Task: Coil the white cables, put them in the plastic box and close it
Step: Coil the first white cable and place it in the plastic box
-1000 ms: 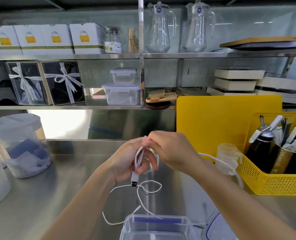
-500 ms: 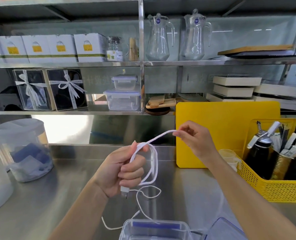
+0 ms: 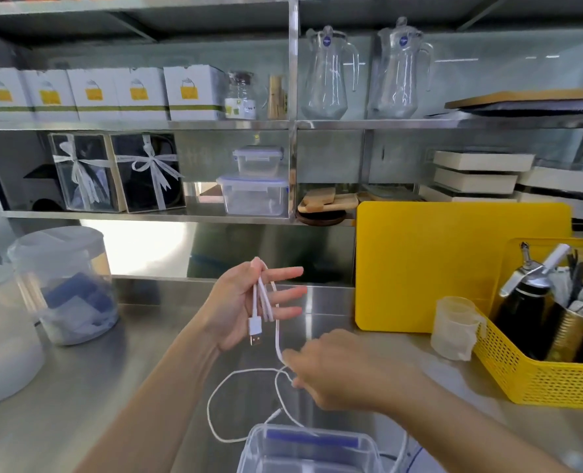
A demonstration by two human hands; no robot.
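Observation:
My left hand [image 3: 245,305] is raised above the steel counter, palm up, fingers spread, with loops of a white USB cable [image 3: 261,302] wound over them; the USB plug hangs below the palm. My right hand [image 3: 334,367] is lower and to the right, pinching the same cable where it runs down from the coil. A second, thinner white cable [image 3: 215,397] lies in a loose loop on the counter. The clear plastic box [image 3: 303,448] with a blue-edged rim sits open at the bottom edge, partly cut off.
A yellow cutting board [image 3: 453,264] leans at the back right. A yellow mesh basket [image 3: 535,380] with bottles and utensils stands far right, a small plastic cup [image 3: 453,329] beside it. Clear lidded containers [image 3: 64,285] stand at left. Shelves above carry pitchers and boxes.
My right hand dropped from above the coil to below it, pulling the cable down around my left hand. My left fingers opened out from a loose fist.

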